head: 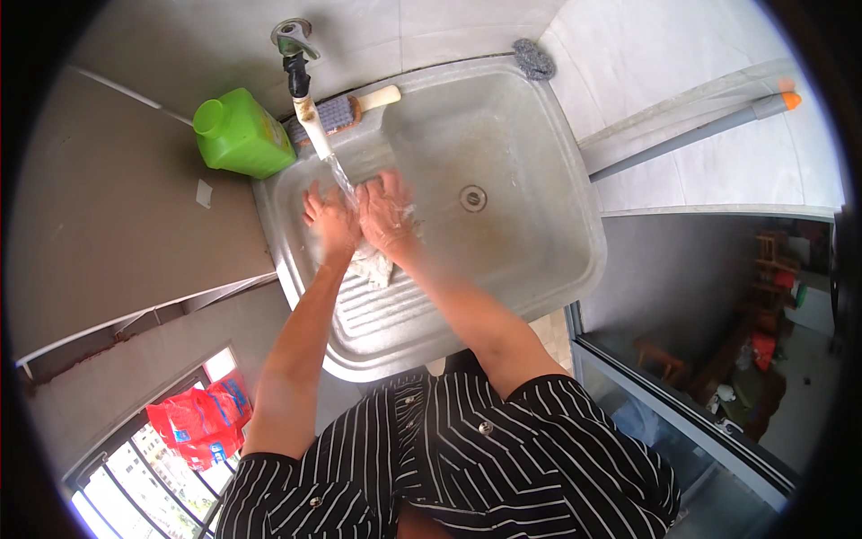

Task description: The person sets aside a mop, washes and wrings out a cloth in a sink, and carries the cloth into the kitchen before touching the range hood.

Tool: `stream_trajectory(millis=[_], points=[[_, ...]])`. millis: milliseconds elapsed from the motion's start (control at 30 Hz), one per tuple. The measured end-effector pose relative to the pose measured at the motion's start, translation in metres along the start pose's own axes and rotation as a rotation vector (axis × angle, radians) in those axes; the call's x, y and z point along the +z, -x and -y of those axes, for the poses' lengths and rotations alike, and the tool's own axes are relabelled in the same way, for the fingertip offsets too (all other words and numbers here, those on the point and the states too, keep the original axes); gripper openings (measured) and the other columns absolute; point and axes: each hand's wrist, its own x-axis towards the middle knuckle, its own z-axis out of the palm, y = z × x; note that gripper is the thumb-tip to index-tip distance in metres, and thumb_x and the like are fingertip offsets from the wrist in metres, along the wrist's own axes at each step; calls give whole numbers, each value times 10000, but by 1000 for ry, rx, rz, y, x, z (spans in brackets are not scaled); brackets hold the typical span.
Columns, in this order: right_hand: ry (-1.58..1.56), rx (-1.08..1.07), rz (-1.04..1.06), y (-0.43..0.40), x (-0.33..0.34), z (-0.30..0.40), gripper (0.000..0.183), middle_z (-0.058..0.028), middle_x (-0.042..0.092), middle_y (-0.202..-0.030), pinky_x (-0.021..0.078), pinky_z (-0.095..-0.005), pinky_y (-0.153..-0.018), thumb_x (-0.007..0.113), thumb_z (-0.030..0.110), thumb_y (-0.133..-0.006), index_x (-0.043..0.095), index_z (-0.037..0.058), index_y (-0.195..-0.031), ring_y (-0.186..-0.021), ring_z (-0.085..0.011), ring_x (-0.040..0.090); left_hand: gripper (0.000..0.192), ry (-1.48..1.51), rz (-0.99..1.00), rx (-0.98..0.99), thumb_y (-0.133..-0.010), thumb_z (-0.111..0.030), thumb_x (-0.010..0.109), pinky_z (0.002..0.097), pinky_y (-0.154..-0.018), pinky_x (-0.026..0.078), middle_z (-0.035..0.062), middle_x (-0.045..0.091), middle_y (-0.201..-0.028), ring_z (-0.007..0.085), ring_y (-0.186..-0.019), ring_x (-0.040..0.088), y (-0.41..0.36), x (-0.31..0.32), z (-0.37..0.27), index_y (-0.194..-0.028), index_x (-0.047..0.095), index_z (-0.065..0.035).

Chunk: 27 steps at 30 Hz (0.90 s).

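Water runs from the white spout [312, 128] of a wall tap [291, 37] onto my hands. My left hand [331, 219] has its fingers apart, over the ribbed washboard part of the laundry sink [363, 316]. Beside it, and touching it at the thumb side, my right hand [386, 210] is wet and slightly blurred. Under both hands lies a crumpled, pale wet cloth [372, 266], partly hidden by them. Both palms face down, so whether the fingers grip any of the cloth cannot be seen. To the right is the sink's basin with a round drain [473, 198].
A green plastic jug [244, 133] stands at the sink's left back corner, by a scrubbing brush [343, 113]. A steel-wool scourer [534, 59] sits at the back right corner. A grey pole [693, 137] leans at right. A red plastic bag [202, 421] hangs by the barred window.
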Motion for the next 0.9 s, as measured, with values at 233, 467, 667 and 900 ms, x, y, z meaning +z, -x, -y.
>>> stream_trajectory(millis=[233,467,667,900], points=[[-197,-10,-192,121,-29,0,146,-109,461,-976,227,-537,-865,537,223,-718,521,95,-787,-1009,-328,389,251,589,26,51,-850,-191,365,438,-915,260,119,537,-889,321,-1011,410,100,-39,-12,-855,539,-11],[-1,-130,-88,13,-7,1,173,-176,474,-983,276,-514,-836,464,195,-753,545,43,-769,-978,-361,391,229,200,-66,156,-797,-145,426,433,-819,323,216,493,-949,358,-917,430,-2,10,10,-779,530,59],[-305,-72,-212,101,-38,-3,126,-141,433,-932,245,-497,-864,552,174,-719,500,61,-736,-946,-336,394,227,461,93,235,-830,-158,388,452,-913,259,141,518,-967,372,-1030,384,91,-38,-10,-803,556,-9],[115,-221,151,12,-6,-6,116,-122,506,-914,293,-475,-776,494,152,-720,538,46,-704,-905,-299,432,215,360,277,-14,-776,-163,462,438,-716,389,203,534,-885,369,-847,482,3,-16,-6,-879,525,15]])
